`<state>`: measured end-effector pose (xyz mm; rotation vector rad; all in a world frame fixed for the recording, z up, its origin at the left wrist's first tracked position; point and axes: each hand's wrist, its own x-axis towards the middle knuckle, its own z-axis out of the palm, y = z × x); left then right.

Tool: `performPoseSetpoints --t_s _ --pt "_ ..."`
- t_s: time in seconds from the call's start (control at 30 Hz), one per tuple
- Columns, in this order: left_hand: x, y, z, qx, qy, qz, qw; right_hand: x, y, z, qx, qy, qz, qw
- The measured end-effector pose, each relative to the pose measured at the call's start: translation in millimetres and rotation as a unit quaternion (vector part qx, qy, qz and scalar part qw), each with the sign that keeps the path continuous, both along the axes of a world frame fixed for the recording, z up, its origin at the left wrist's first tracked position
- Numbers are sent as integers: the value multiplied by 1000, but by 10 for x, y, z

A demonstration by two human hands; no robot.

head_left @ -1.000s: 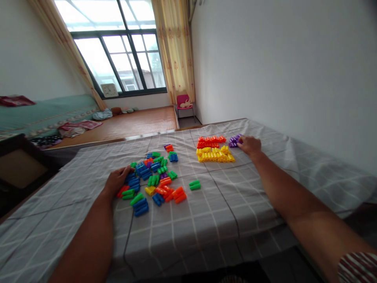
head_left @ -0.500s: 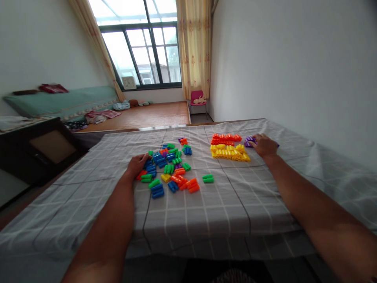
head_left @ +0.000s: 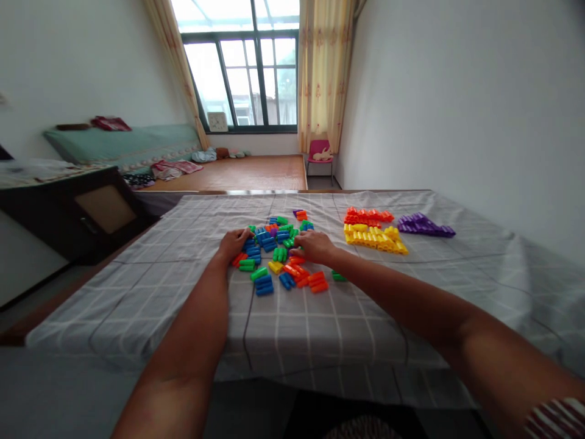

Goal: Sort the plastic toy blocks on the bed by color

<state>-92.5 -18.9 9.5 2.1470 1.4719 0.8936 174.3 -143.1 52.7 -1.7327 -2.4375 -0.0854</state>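
A mixed pile of plastic connecting blocks, made of joined tubes, lies on the cloth. My left hand (head_left: 234,245) rests at the pile's left edge, fingers loosely bent and apart beside the blue blocks (head_left: 252,251). Over the right side of the pile, my right hand (head_left: 313,247) has its fingertips closed around a purple block (head_left: 291,252), mostly hidden under them. Green blocks (head_left: 280,254) and orange blocks (head_left: 317,281) lie close by. Farther right stand sorted groups: orange blocks (head_left: 368,216), yellow blocks (head_left: 375,238) and a purple group (head_left: 425,225).
A grey checked cloth (head_left: 365,317) covers the table. Under my right forearm a green block (head_left: 339,276) partly shows. Beyond the table are a low wooden bed platform (head_left: 256,171), a pink chair (head_left: 320,149) and a dark cabinet (head_left: 98,207) at the left.
My right hand has left the purple group at the right and moved left to the mixed pile. My left hand stays at the pile's left edge. The view has shifted slightly left.
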Motion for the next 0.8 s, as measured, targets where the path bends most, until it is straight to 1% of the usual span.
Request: performPoseSetpoints --t_s 0.1,0.17,0.23,0.33,0.4,0.43,0.5,0.57,0.6,0.67,0.73,0.8 --pt "5 -4 8 -11 -8 2 1000 -99 146 -17 -32 21 -15 999" --pt "8 -10 24 -18 -11 4 1000 -136 216 -43 -74 80 -29 994" --pt "7 -14 43 -19 -7 4 1000 -175 247 -74 -110 173 -26 978" --pt "-2 -21 67 -19 4 2 1000 -209 217 -83 -131 295 -1 946" --pt "-14 -26 74 -17 8 2 1000 -147 165 -45 -127 333 9 934" --pt "-21 -28 74 -14 8 2 1000 -67 137 -13 -118 344 13 932" --pt "-33 -28 74 -8 10 5 1000 217 88 63 -90 378 19 921" --pt "-41 -22 74 -8 16 6 1000 668 44 135 -42 420 0 907" --pt "-44 -18 75 -10 17 6 1000 944 19 162 -14 436 -29 900" --pt "-48 -5 79 -18 14 8 1000 1547 -46 184 50 422 -123 897" --pt "-51 10 83 -28 8 13 1000 2137 -140 150 139 341 -234 900" --pt "-54 25 86 -33 3 16 999 2620 -244 61 189 241 -329 894"
